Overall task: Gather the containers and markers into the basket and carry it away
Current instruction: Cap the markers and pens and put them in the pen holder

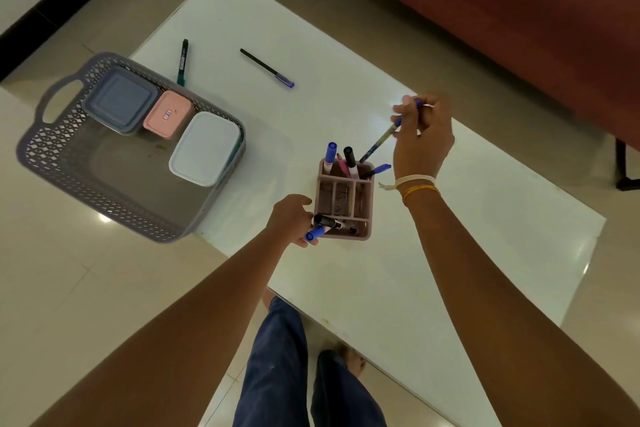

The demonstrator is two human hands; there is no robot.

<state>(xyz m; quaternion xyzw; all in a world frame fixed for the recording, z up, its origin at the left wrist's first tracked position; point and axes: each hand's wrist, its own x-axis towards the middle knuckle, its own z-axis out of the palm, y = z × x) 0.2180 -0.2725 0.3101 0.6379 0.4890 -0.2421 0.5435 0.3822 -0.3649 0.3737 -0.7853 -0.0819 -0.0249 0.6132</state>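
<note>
A grey lattice basket [69,170] sits at the table's left corner, overhanging the edge. It holds a grey-lidded container [121,99], a pink container [168,113] and a white container [205,148]. A mauve pen holder [343,199] stands mid-table with several markers upright in it. My left hand [292,218] grips the holder's near side, fingers by two markers [325,224] leaning there. My right hand [422,135] pinches a patterned pen [379,142] whose tip points into the holder. A green marker [182,62] and a black pen with a blue cap [266,68] lie loose farther back.
The white table [450,236] runs from far left to near right. A red-brown sofa [519,10] lies beyond its far edge. Tiled floor surrounds the table, and my legs [277,357] stand at the near edge.
</note>
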